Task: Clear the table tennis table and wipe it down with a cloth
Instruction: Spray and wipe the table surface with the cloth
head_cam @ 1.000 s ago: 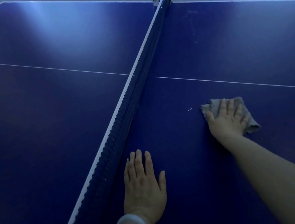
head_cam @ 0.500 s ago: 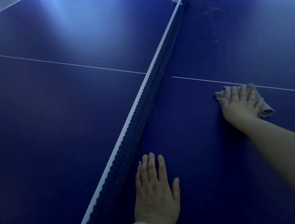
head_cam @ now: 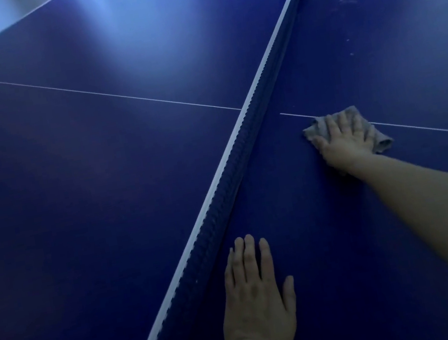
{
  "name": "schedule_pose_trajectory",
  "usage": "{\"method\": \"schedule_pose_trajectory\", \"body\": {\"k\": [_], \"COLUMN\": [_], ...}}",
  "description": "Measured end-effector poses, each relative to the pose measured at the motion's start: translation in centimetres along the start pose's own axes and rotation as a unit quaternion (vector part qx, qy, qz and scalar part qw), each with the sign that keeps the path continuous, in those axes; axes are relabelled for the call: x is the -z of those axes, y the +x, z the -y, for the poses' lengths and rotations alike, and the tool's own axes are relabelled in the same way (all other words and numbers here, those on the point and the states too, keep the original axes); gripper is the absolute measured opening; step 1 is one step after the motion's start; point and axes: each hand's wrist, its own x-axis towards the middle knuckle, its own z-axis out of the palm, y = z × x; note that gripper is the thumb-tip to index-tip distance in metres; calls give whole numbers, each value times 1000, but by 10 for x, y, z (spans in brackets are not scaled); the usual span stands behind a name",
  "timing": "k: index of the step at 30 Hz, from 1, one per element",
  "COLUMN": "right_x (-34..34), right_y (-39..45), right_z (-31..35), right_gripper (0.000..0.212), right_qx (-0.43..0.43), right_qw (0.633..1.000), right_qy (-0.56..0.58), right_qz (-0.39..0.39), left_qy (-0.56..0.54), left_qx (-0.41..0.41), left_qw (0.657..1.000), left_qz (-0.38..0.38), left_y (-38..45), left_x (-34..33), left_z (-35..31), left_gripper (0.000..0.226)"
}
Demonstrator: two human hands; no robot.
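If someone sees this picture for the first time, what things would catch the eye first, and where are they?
First, the dark blue table tennis table filling the view, split by its white-edged net running diagonally. Next, the right hand pressing a crumpled grey cloth flat onto the white centre line, right of the net. The left hand rests flat beside the net, nearer the camera.

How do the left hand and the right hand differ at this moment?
The left hand lies bare on the table beside the net; the right hand presses a grey cloth. The left is nearer the camera, the right reaches farther. Both lie flat, fingers straight.
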Motion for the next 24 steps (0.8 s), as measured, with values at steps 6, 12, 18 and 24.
{"method": "schedule_pose_trajectory", "body": {"k": [6, 12, 18, 24], "right_x": [-23, -57, -36, -27], "right_y": [-27, -127, -113, -124], "right_z": [77, 84, -35, -57], "right_gripper": [64, 65, 62, 65], "right_qx": [174, 335, 223, -60], "right_qw": [984, 941, 969, 997], "right_qy": [-38, -45, -87, -5], "right_qz": [6, -11, -55, -42], "left_qy": [9, -17, -31, -27], "left_qx": [-2, 0, -16, -21], "left_qw": [1000, 1000, 999, 999], "left_qz": [6, 11, 22, 11], "left_y": [-1, 1, 2, 1], "left_x": [-1, -3, -11, -14], "left_z": [1, -1, 0, 1], "left_gripper": [65, 66, 75, 77]}}
